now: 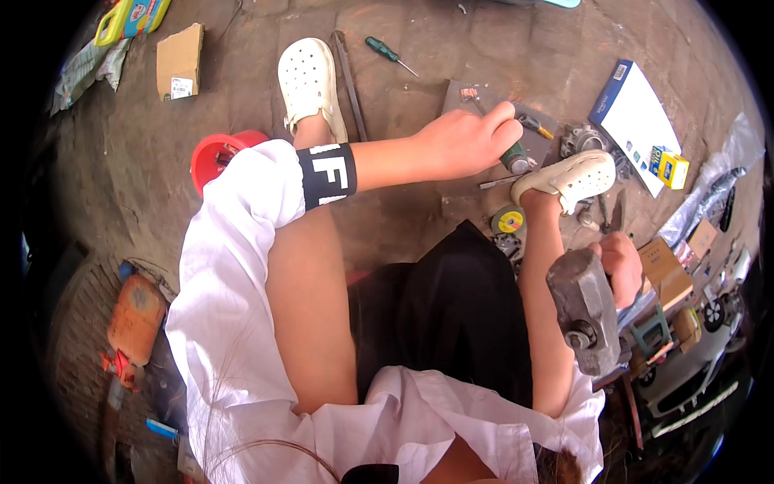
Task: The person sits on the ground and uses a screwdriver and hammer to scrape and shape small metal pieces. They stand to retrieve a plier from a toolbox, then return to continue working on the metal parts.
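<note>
My left hand point(476, 141), with a black band at its wrist, is closed around a green-handled screwdriver point(513, 155). The handle's butt sticks out below my fingers. Its thin shaft shows on the far side, pointing toward a small copper-coloured piece point(469, 94) on a dark flat plate point(456, 103). Whether the tip touches the piece I cannot tell. At the right, my right hand point(621, 270) grips a hammer, raised close to the camera. The heavy, worn grey hammer head point(582, 310) hides most of its handle. A yellow-and-black screwdriver point(536, 126) lies on the plate beside my left hand.
My feet, in cream clogs point(309, 81), flank the plate. Nearby lie another green screwdriver point(382, 50), a metal bar point(350, 85), metal parts point(582, 139) and a yellow disc point(509, 219). A red bucket point(211, 165) stands left; a blue-white box point(637, 113) and cartons point(665, 274) lie right.
</note>
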Demonstrator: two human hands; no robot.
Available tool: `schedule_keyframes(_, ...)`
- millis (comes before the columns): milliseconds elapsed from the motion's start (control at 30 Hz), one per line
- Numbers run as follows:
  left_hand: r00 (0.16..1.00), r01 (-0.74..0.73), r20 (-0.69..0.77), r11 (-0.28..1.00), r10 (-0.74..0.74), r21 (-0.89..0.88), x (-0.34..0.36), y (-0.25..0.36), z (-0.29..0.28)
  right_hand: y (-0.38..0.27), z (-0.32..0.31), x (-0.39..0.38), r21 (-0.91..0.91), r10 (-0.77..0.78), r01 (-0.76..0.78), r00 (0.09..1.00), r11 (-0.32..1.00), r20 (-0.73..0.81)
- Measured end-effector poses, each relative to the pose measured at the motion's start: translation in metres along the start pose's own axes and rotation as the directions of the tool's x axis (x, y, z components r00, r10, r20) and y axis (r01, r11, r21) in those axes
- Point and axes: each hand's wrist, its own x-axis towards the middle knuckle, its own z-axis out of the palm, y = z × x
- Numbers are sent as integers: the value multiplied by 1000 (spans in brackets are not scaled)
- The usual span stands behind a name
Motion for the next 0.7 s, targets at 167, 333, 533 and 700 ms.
schedule_keyframes(167, 990, 123, 64, 992, -126, 40, -3, -9, 0, 25, 17, -12, -392, 171, -15, 914, 920, 367)
schedule_keyframes(333, 984, 135, 117, 991, -136, 18, -13, -17, -2, 28, 7, -21, -291, 155, -44, 915, 956, 372)
schedule_keyframes(533, 991, -134, -23, 991, 134, 3, -9, 14, -9, 25, 3, -16, -287, 392, -331, 901, 899, 189)
schedule_keyframes(700, 965, -242, 131, 963, 227, 116, -6, 15, -19, 46, 5, -29, -109, 605, -595, 784, 797, 142)
